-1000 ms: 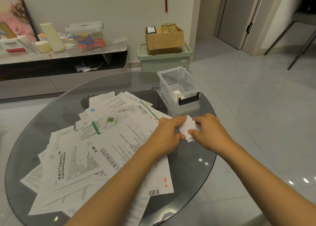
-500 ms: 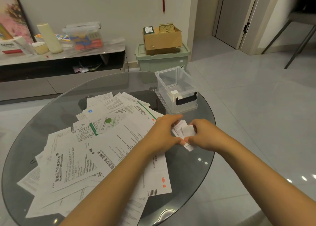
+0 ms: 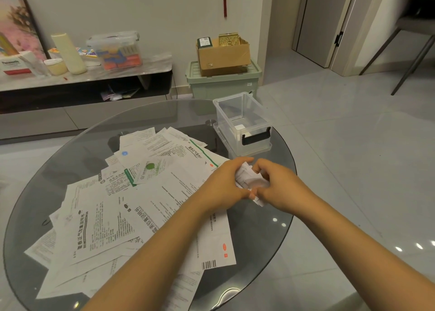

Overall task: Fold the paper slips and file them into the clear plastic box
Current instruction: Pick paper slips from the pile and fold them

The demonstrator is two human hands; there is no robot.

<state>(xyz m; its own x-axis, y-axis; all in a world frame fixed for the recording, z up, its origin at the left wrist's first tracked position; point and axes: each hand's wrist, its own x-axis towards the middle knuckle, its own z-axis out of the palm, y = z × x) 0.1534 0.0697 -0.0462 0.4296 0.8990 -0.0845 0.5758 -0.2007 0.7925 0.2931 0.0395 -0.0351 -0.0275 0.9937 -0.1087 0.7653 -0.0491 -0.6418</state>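
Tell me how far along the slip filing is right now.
Early on. Done: one small folded slip lies in the clear box. In hand: the left hand and right hand both pinch a slip mid-fold, just short of the box. Left: the large pile of papers spread unfolded across the glass table.

The slip [image 3: 249, 181] between the fingers [image 3: 247, 161] is white with faint grey print. Left of them, white sheets [image 3: 113, 216] carry black text, green bands, a red stamp and a barcode. Beyond them, the clear box [image 3: 242, 120] has a black handle. The table [image 3: 259, 235] is smoky grey glass.
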